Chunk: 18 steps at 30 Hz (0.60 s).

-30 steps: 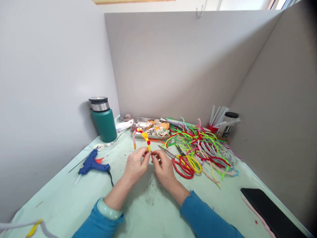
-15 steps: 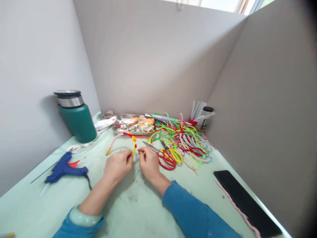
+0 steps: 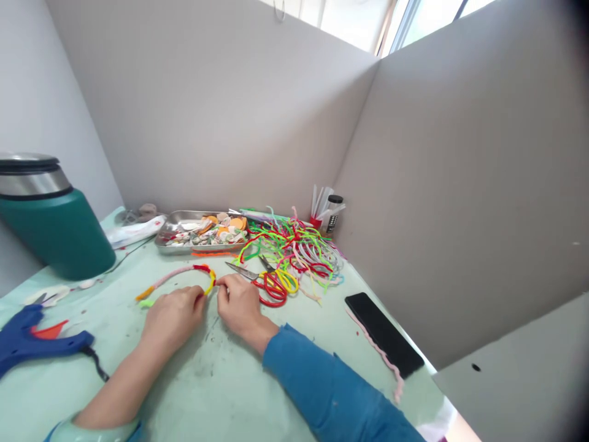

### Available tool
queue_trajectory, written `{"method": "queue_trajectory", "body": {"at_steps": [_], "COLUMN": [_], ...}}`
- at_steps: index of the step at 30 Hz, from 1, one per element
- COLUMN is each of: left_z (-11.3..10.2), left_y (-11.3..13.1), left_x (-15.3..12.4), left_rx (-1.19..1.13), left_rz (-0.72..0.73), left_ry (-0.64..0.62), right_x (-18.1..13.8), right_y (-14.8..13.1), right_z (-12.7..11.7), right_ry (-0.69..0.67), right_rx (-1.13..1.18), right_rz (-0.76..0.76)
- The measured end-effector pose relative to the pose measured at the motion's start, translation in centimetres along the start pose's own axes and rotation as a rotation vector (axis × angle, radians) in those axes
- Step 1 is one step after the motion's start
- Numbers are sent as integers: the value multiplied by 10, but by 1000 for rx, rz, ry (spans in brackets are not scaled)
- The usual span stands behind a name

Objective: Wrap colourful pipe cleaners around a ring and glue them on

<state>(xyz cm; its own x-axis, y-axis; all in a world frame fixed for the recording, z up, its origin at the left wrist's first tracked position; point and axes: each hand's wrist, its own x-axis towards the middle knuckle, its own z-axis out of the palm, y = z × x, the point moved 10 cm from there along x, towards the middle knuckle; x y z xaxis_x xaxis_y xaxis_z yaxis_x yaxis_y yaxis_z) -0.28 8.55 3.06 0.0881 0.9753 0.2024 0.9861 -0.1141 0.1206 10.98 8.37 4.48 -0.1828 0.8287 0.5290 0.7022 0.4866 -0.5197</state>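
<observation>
In the head view, a curved band wrapped in fuzzy pipe cleaner [image 3: 177, 272] arches over the table, pink on the left, then red, then yellow, with an orange left tip. My left hand [image 3: 176, 314] is closed on its yellow end, fingers pinched together. My right hand [image 3: 239, 305] is beside it, thumb and fingertips pressed together at the band's yellow part; what they pinch is too small to make out. Just right of this hand lie red-handled scissors [image 3: 272, 291] and yellow-handled scissors [image 3: 288, 281]. A bright green piece [image 3: 147, 303] shows behind my left hand.
A metal tray [image 3: 202, 249] of flat cut-outs and a tangled heap of pipe cleaners [image 3: 294, 245] lie at the back. To the left are a green bottle [image 3: 59, 236] and a blue glue gun [image 3: 41, 344]. A black phone [image 3: 384, 334] lies right, beside a pink strand [image 3: 380, 353].
The view has turned to the right, so everything sits further left in it. My hands stay at the band's yellow end, with the right fingertips now closer against it.
</observation>
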Motion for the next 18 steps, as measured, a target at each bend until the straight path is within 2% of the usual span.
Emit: {"method": "queue_trajectory", "body": {"at_steps": [5,8,14,18], "left_z": [-1,-3,-6,-6], "left_y": [-10,-16,-21,-21], "left_x": [0,0,-1,-1], "left_rx": [-61,-152,-222,-216], "left_rz": [-81,-111,-120,-131], "left_ry": [-9,11,35,23], "right_x": [-3,-7,-27,-54], "right_y": [-1,17,95,166], "right_z": [-35,-66,-139,-179], "right_ry": [69,168,485,744], "right_rx": [34,31,-25,176], "right_rz": [-44,-21,175,426]}}
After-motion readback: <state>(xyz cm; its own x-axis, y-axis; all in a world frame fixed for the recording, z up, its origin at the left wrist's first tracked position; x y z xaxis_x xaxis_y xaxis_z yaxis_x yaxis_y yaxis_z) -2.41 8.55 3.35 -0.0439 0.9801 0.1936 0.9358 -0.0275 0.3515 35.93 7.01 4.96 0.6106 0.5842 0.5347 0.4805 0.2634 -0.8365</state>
